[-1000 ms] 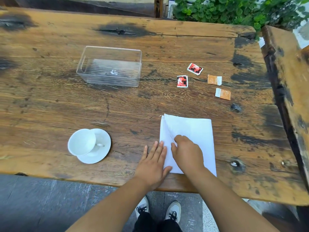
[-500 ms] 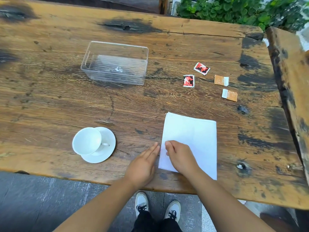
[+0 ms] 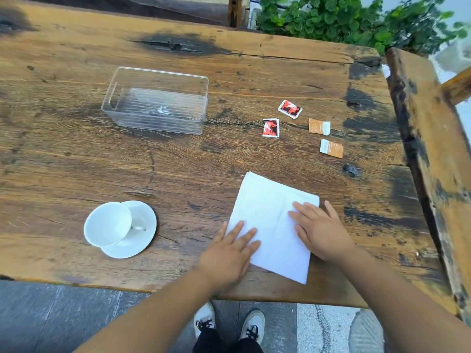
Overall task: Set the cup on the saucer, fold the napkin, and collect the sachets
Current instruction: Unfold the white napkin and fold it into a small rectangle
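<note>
A white folded napkin [image 3: 270, 212] lies near the table's front edge. My left hand [image 3: 229, 253] rests flat on its near left corner, fingers spread. My right hand [image 3: 318, 228] lies flat on its right side, fingers spread. A white cup [image 3: 108, 224] sits tilted on a white saucer [image 3: 142, 238] at the front left. Two red-and-black sachets [image 3: 270, 127] [image 3: 290, 109] and two orange sachets [image 3: 319, 126] [image 3: 331, 148] lie loose beyond the napkin, towards the right.
A clear plastic box [image 3: 155, 100] stands empty at the back middle of the wooden table [image 3: 63, 161]. A wooden bench [image 3: 433, 149] runs along the right side. Green plants [image 3: 344, 19] grow behind the table. My shoes show on the paving below.
The napkin has turned askew, its far corner now pointing away. My right hand slid from the near left part to the right side, and my left hand moved onto the near left corner.
</note>
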Demonstrator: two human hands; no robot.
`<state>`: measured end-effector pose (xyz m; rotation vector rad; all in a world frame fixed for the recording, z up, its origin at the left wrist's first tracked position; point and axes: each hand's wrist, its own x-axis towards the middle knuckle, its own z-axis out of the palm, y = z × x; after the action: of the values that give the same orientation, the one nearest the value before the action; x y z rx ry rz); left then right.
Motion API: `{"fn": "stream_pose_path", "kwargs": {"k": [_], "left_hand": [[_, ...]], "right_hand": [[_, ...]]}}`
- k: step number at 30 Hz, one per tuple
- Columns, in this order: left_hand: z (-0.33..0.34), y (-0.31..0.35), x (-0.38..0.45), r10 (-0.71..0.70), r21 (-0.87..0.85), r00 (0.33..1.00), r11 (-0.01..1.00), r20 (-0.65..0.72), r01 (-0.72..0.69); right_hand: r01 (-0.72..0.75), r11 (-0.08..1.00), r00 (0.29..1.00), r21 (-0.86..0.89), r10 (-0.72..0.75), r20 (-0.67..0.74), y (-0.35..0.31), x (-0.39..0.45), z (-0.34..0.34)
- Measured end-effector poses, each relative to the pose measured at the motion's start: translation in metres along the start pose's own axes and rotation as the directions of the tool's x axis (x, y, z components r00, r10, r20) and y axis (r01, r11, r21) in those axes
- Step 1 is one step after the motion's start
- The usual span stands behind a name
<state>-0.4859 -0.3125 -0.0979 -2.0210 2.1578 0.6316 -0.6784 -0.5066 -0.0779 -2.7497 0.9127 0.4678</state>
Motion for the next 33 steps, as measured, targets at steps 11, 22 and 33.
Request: {"fn": "stream_pose_path", "kwargs": {"k": [11,22,33], "left_hand": [[-0.011,0.014,-0.006,0.054,0.073,0.999,0.996,0.007,-0.054],[0.031,0.025,-0.069,0.174,0.187,0.985,0.967,0.002,-0.171],[-0.034,0.006,-0.048,-0.226,-0.508,0.917,0.861,-0.329,0.03]], "right_hand": [[0.186,0.979,0.979,-0.08,-0.191,-0.075,-0.01,-0.1,0.04],[0.332,0.943,0.926,-0.034,-0.332,-0.18,-0.012,-0.131,0.072],[-0.06,0.724,0.977,0.688,0.184,-0.109,0.01,-0.102,0.01]]}}
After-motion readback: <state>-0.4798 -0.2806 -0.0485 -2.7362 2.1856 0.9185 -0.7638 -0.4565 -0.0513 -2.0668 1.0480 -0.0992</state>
